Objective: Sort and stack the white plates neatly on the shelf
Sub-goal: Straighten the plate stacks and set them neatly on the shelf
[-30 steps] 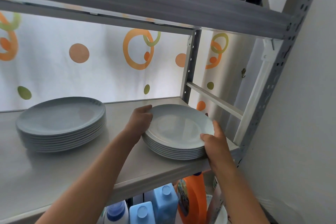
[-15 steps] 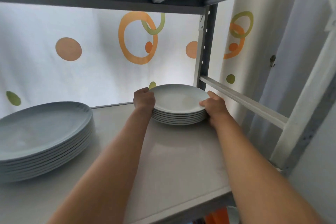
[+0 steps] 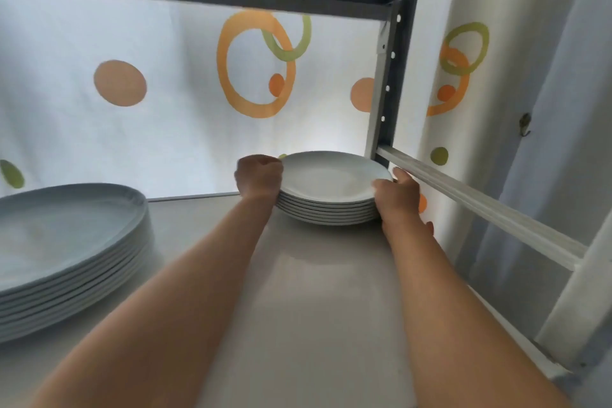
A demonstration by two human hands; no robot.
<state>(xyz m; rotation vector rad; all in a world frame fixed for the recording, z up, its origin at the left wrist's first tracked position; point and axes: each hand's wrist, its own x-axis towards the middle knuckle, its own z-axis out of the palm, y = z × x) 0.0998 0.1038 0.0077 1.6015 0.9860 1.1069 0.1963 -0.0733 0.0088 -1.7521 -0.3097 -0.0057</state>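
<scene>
While the person reaches deep into the rack, the shelf (image 3: 318,308) shows as a wide grey board with two piles on it. It looks like most of the job is done, because every plate I can see already sits in a pile. I cannot see any loose plates, but the front of the shelf and what is under it are hidden from here.

On the near left is the big plate stack (image 3: 66,252), with large plates lying flat on each other. Its edges line up fairly well. It runs off the left side of the picture, so I cannot see all of it.

At the far right corner is the small plate stack (image 3: 331,195). It sits close to the spotted curtain (image 3: 165,83) behind, and just beside the grey post (image 3: 385,83) and the white side bar (image 3: 480,209). There is little room left to push it back or to the right. The two piles are well apart, with lots of bare shelf between them and in front.

The left hand (image 3: 260,180) curls around the left rim of the small pile. The right hand (image 3: 397,195) holds the right rim, squeezed between the plates and the side bar. I think only a last little nudge to make the pile straight is left, then letting go. The right hand could bump the bar on its way out.
</scene>
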